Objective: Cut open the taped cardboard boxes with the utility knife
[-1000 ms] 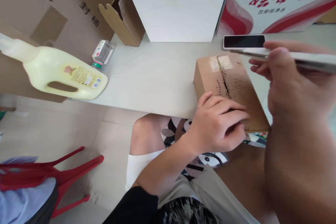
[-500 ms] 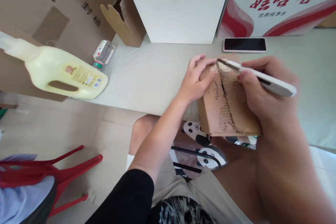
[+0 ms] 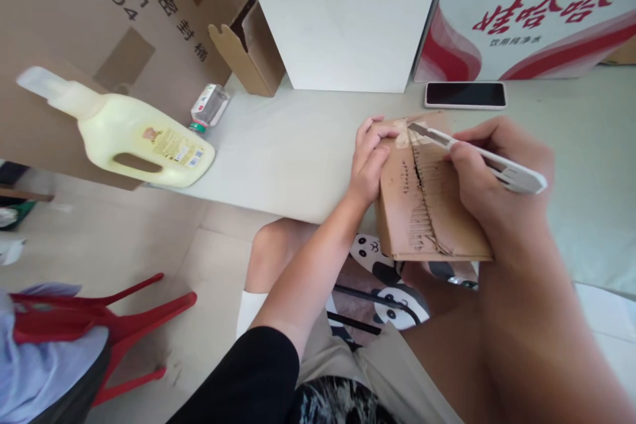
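Observation:
A small cardboard box (image 3: 402, 205) lies at the front edge of the table, its top crossed by a ragged cut seam. My left hand (image 3: 370, 162) grips the box's far left corner, fingers over the top. In my right hand (image 3: 501, 179) is a white utility knife (image 3: 507, 169), held like a pen. The extended blade points to the left, with its tip at the far end of the seam, on a torn light patch. Whether the tip touches the cardboard I cannot tell.
Behind the box lies a phone (image 3: 466, 95), before a red-and-white carton (image 3: 536, 33) and a white box (image 3: 348, 33). At left are a pale yellow jug (image 3: 144, 139), a small clear bottle (image 3: 211, 106), an open narrow carton (image 3: 253, 46) and a large cardboard carton (image 3: 124, 59). A red chair (image 3: 134, 331) stands below.
My left hand has drawn back a little, its fingertips now farther from the blade. The knife has shifted slightly toward me. The whole view has moved slightly.

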A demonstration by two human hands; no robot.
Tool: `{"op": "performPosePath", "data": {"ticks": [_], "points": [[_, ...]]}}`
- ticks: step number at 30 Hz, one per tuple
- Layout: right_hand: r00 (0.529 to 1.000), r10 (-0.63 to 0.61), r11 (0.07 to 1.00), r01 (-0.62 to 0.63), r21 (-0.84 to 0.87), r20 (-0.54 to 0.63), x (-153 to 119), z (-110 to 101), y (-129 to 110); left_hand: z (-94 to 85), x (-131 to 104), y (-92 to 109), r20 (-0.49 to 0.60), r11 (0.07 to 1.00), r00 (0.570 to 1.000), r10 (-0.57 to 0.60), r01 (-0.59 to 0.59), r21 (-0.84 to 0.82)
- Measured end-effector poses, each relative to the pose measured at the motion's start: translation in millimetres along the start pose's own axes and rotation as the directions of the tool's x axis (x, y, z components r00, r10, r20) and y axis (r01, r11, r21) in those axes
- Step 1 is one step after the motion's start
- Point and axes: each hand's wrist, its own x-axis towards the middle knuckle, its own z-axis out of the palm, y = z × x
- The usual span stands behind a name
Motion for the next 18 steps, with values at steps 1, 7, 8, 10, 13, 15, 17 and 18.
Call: {"op": "performPosePath", "data": {"ticks": [1,7,8,10,13,15,17,18], "points": [[1.000,-0.003,1.000,0.003,0.013,-0.003,0,0,1,0.2,0,1,-0.001,1.000,1.000,-0.002,0.002,-0.012],[1.000,-0.024,0.997,0.026,0.066,-0.020,-1,2,9,3.0,-1,-3,-0.066,1.000,0.998,-0.014,0.013,-0.025],[0.999,-0.049,0.997,0.049,0.066,-0.004,-2,2,9,3.5,0,-6,-0.066,1.000,0.998,-0.002,0.001,-0.019],[0.995,-0.092,0.994,0.090,0.061,0.039,-2,0,8,4.4,0,-14,-0.056,1.000,0.998,0.016,-0.017,-0.020],[0.989,-0.120,0.992,0.117,0.045,0.089,-1,-1,6,5.7,0,-22,-0.065,0.998,0.998,-0.005,0.002,-0.061],[0.987,-0.123,0.992,0.121,0.029,0.106,0,-2,6,6.2,0,-23,-0.069,0.996,0.997,-0.023,0.017,-0.082],[0.985,-0.131,0.991,0.132,-0.007,0.111,1,-2,5,6.1,-1,-24,-0.057,0.996,0.998,-0.034,0.029,-0.082],[0.984,-0.141,0.989,0.145,-0.031,0.112,1,-3,5,5.9,-1,-23,-0.042,0.996,0.998,-0.045,0.042,-0.074]]}}
